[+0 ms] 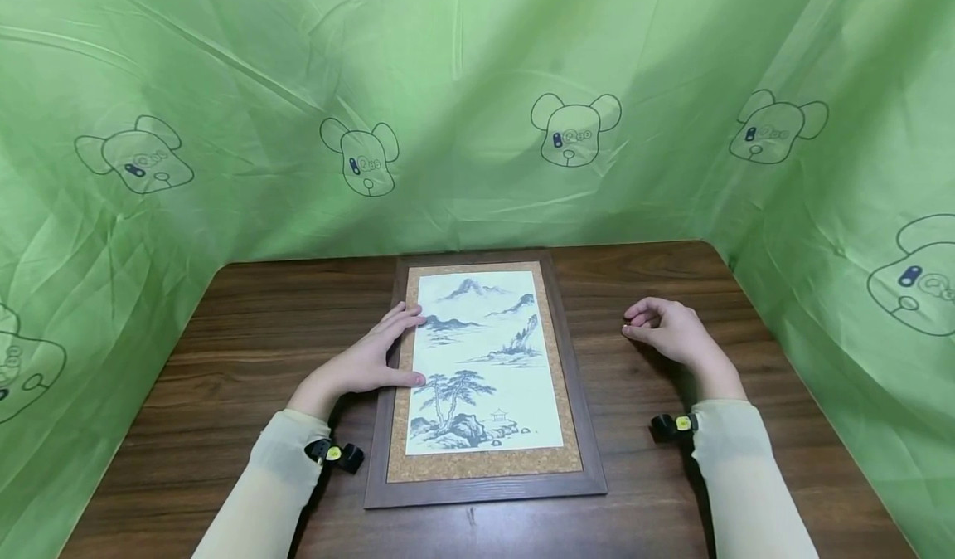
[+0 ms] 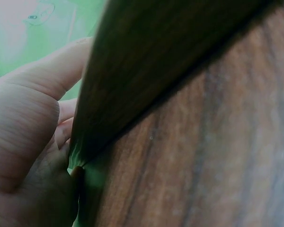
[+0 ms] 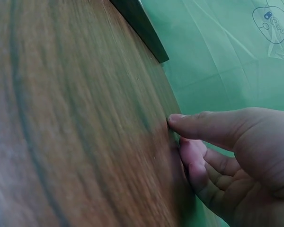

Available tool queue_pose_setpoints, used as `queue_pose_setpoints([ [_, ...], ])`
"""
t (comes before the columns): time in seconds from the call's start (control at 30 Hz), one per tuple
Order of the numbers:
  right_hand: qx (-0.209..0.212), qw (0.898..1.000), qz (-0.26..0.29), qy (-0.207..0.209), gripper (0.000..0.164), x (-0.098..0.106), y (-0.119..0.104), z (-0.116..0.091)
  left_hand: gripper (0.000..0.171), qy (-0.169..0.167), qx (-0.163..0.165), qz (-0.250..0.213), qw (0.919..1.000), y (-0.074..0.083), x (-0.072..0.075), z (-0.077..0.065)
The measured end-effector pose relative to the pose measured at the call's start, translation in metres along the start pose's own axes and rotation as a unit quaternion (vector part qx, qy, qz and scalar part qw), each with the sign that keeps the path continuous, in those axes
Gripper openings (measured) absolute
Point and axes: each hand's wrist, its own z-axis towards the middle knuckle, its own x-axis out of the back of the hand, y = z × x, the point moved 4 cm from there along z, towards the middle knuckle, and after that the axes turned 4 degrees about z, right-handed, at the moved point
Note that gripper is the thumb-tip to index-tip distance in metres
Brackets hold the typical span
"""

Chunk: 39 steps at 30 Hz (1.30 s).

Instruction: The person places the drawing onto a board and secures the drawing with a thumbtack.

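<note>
While a landscape print [image 1: 515, 327] lies on corkboard [image 1: 492, 464] — the backdrop [image 1: 462, 28] lettering [image 1: 577, 137] looks blurred.

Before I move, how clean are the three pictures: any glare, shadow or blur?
Head view: landscape print reads clearly, pale glare on the wooden table just below the brown frame; left wrist: frame's side in deep shadow, table grain soft, green curtain washed out at upper left; right wrist: table grain blurred, hazy towards the left.

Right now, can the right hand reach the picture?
Probably yes: between the right hand and the picture I see only table, a flat frame and some cork, nothing blocking.
</note>
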Motion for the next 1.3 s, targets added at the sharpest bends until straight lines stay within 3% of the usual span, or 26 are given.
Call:
queue_pose_setpoints([
  [0.2, 0.012, 1.000, -0.010, 0.003, 0.007, 0.001, 0.003, 0.000, 0.101, -0.001, 0.000, -0.001, 1.0000, 0.001, 0.000, 0.001],
  [0.47, 0.003, 1.000, -0.013, 0.007, 0.017, -0.002, 0.004, 0.001, 0.102, -0.002, 0.002, -0.002, 1.0000, 0.002, -0.001, 0.000],
  [0.77, 0.023, 1.000, -0.011, 0.008, 0.008, -0.002, -0.003, 0.001, 0.102, 0.000, 0.001, -0.004, 1.0000, 0.001, -0.001, 0.000],
  [0.93, 0.002, 0.998, 0.059, 0.007, 0.011, 0.000, -0.009, 0.000, 0.102, 0.000, 0.002, -0.005, 1.0000, 0.001, -0.001, -0.001],
  [1.1, -0.015, 0.990, 0.142, 0.013, 0.021, 0.001, -0.016, 0.001, 0.103, 0.000, 0.000, -0.004, 1.0000, 0.001, -0.001, 0.000],
  [1.3, 0.012, 0.986, 0.161, 0.038, 0.028, 0.000, -0.026, 0.003, 0.103, 0.001, -0.001, -0.005, 1.0000, 0.001, 0.000, 0.000],
])
